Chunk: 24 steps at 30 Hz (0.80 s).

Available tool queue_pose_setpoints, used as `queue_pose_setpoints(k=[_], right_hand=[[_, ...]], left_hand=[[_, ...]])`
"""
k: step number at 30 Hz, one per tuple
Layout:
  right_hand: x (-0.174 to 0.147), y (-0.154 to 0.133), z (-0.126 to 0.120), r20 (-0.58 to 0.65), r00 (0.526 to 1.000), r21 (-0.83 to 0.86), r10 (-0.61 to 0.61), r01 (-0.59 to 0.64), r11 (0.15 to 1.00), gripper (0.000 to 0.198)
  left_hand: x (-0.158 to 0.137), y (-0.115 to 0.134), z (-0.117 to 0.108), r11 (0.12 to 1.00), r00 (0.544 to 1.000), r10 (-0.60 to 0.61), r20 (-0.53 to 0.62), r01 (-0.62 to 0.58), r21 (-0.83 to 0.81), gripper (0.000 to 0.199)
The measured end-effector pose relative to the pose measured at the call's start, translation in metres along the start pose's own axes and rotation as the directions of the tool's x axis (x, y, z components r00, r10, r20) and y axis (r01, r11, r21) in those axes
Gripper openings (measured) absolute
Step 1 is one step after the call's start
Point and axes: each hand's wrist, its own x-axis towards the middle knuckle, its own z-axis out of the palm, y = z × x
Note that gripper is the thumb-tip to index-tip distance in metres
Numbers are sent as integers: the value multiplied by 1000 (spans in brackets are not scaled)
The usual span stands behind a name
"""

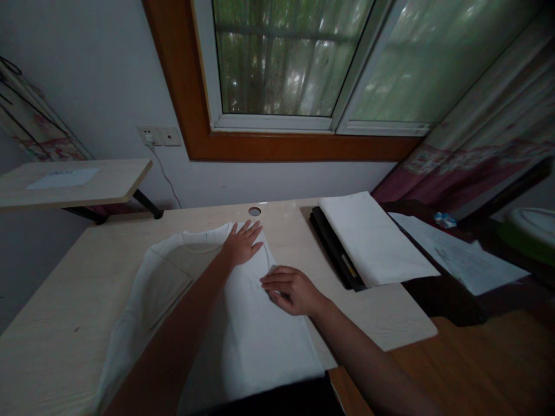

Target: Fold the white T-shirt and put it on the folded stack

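Note:
A white T-shirt (269,335) lies spread on the light wood table, its neckline toward the window and its lower part running to the near edge. My left hand (243,244) rests flat on the shirt by the collar and shoulder, fingers spread. At the shirt's right edge, below the shoulder, my right hand (291,289) has its fingers bent together against the cloth. Whether fabric is pinched under those fingertips is hard to see, though they press on the edge. My left forearm covers part of the shirt's middle.
Black folders (333,248) with white paper (377,240) on them sit right of the shirt. A raised shelf (117,176) stands at the back left. Behind the table (56,312) are a wall socket (158,136) with a cable and a window. More paper (459,251) lies far right.

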Motion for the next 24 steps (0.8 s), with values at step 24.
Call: queue_pose_setpoints(k=[24], right_hand=[[2,13,4,-125,978,17,164,-163,986,14]], left_hand=[[-1,1,0,1000,1000,1,-7,-1,-12,58]])
